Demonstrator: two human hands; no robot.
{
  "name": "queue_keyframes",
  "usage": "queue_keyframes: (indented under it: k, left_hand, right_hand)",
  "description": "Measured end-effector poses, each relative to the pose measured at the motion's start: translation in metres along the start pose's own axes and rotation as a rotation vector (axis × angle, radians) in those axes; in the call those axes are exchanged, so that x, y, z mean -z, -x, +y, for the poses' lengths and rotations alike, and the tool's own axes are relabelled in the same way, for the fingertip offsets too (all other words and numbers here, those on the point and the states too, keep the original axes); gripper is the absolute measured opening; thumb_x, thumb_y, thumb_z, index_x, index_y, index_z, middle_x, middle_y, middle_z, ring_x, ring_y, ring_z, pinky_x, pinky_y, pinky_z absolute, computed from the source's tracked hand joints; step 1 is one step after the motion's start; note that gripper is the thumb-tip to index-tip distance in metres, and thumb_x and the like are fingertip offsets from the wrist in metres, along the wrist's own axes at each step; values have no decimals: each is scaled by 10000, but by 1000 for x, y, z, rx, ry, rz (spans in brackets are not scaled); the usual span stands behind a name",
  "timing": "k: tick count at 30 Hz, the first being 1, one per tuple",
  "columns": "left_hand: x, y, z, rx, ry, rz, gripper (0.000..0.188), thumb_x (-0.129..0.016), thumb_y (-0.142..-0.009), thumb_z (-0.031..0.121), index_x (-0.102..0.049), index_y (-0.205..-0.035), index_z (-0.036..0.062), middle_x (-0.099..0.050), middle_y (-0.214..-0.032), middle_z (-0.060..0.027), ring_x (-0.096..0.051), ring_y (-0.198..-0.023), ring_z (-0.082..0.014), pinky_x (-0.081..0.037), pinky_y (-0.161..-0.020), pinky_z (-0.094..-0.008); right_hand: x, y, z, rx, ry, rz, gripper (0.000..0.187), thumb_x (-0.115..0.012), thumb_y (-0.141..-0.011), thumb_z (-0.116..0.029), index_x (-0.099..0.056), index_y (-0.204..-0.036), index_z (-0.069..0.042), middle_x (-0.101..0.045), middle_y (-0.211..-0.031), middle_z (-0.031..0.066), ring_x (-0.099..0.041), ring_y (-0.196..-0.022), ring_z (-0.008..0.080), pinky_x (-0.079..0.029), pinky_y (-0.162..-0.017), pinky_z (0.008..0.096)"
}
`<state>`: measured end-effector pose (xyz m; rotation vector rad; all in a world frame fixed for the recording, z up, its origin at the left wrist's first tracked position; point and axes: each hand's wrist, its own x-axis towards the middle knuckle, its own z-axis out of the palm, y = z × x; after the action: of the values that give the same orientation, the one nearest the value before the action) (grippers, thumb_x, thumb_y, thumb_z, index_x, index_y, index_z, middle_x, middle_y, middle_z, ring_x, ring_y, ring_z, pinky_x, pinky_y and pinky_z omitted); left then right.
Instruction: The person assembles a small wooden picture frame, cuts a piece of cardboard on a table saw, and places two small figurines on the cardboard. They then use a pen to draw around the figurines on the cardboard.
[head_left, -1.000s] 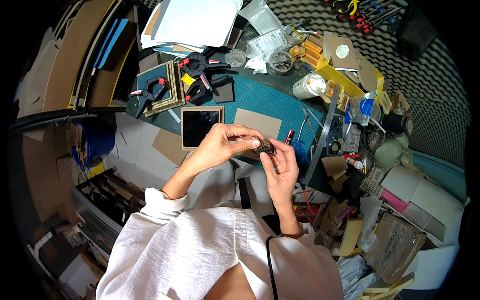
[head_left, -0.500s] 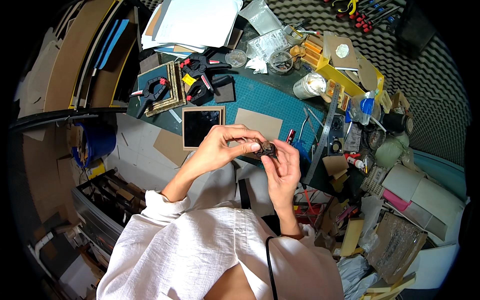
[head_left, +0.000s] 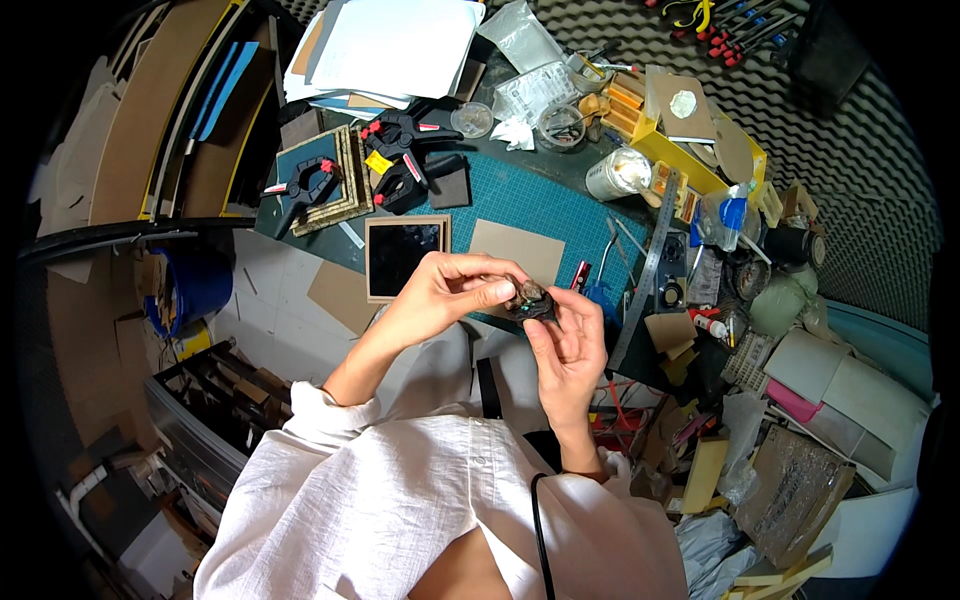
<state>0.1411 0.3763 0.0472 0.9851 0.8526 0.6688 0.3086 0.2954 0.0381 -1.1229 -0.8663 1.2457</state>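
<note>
lump (head_left: 533, 303), dark brown, sits held between 2 hands (head_left: 437, 293) (head_left: 570, 352).

Small dark-brown lump (head_left: 533, 301), irregular, green-flecked, held aloft

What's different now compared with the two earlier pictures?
The dark lump has been turned between the fingers, now showing a small green patch. The right hand has shifted slightly right and toward the person. Nothing was picked up or let go: the left hand keeps its pinch. The framed black panel, beige sheet and clamps stayed put.
</note>
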Motion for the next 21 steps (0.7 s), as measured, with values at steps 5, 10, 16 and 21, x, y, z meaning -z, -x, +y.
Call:
queue_keyframes:
  k: [5,10,16,21]
  left_hand:
    - [2,-1,-6,42,65,15,279,-669,-908,235,-697,-1056,-1,-688,-962,-35,-620,-863,-96,-504,-795,-257]
    - [7,-2,-4,28,94,12,299,-657,-918,256,-685,-1077,5,-680,-993,-30,-605,-884,-83,-483,-812,-240]
    - [4,0,-6,30,288,-37,330,-612,-949,278,-663,-1117,-2,-671,-1001,-34,-588,-852,-78,-475,-799,-240]
    - [4,3,-5,27,478,-111,369,-568,-973,297,-620,-1167,-12,-664,-1068,-72,-616,-922,-110,-489,-847,-262]
  right_hand:
    - [-1,0,-3,-4,0,14,420,-639,-862,78,-465,-1238,10,-584,-1169,134,-589,-1089,182,-487,-929,296]
    - [1,-1,-3,15,-29,-2,413,-626,-868,81,-455,-1237,10,-560,-1198,145,-564,-1129,198,-484,-942,311]
    - [0,-3,-7,68,-82,-69,418,-563,-878,116,-417,-1253,1,-490,-1290,168,-520,-1192,216,-465,-961,307]
    - [-1,-3,-14,59,-121,-95,419,-529,-885,124,-405,-1263,-6,-475,-1310,180,-510,-1212,231,-457,-952,294]
